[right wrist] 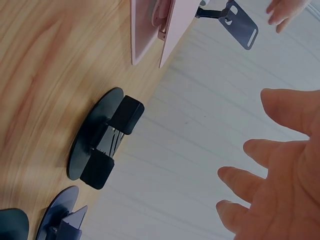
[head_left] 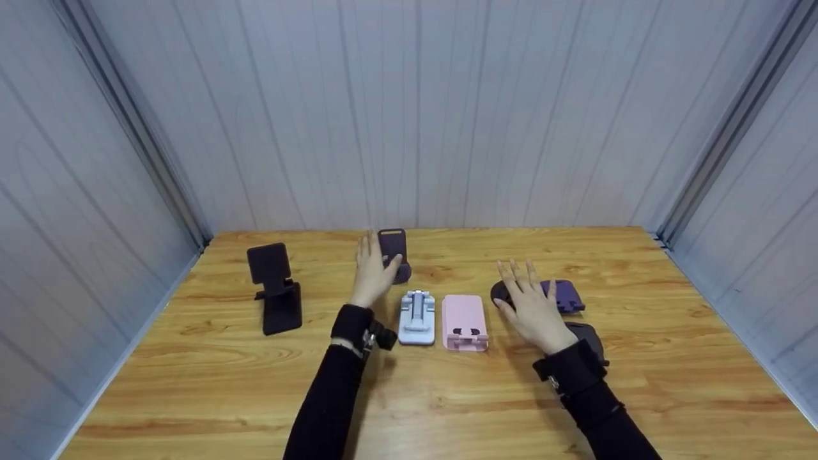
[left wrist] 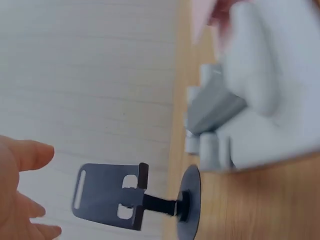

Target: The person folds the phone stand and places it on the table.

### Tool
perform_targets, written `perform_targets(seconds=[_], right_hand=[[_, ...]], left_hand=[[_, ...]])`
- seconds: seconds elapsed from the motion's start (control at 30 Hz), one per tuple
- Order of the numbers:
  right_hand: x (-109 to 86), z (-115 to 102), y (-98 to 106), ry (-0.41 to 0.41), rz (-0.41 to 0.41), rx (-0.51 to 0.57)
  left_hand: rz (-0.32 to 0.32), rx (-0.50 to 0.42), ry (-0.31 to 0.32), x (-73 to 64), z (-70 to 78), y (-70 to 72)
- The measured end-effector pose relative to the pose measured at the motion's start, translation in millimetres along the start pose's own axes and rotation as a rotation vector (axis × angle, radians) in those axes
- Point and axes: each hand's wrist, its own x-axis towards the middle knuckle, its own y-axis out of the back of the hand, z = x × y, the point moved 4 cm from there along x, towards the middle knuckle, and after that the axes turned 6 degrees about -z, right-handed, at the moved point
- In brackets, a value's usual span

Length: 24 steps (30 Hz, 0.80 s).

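Observation:
My left hand (head_left: 372, 275) hovers with fingers extended in front of a dark phone stand (head_left: 393, 244) with a round base; in the left wrist view that stand (left wrist: 107, 195) is apart from the fingers. A white phone stand (head_left: 416, 326) lies folded near the left wrist, blurred and close in the left wrist view. Beside it is a pink phone stand (head_left: 464, 310). Spread fingers of my right hand (head_left: 533, 313) are over a black round-based stand (head_left: 500, 292), which the right wrist view (right wrist: 92, 145) shows untouched. A purple-blue stand (head_left: 566, 295) sits just right of that hand.
An unfolded black phone stand (head_left: 281, 310) stands at the left on the wooden table (head_left: 204, 383). Partly behind the right wrist lies a dark grey stand (head_left: 589, 335). Pale panel walls (head_left: 415, 115) enclose the table at the back and both sides.

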Motion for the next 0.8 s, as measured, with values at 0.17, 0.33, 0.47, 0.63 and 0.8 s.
perform_targets(seconds=[0.17, 0.33, 0.47, 0.63, 0.8], right_hand=[[0.5, -3.1, -2.7, 0.002, -0.007, 0.014], [0.3, -5.3, -4.6, 0.001, -0.016, 0.026], [0.3, -6.0, -5.7, -0.001, -0.029, 0.034], [0.7, -6.1, -3.5, 0.002, -0.015, 0.029], [0.7, -4.5, -3.5, -0.008, -0.026, 0.014]], left_hand=[[-0.048, -0.232, 0.130, 11.0, -20.4, 5.5], [-0.042, -0.535, 0.281, 13.0, -35.4, 5.7], [0.017, -0.459, 0.284, 13.1, -41.2, 8.4], [0.100, -0.264, 0.178, 18.4, -41.6, 12.5], [0.172, -0.230, 0.153, 16.2, -39.0, 17.2]])
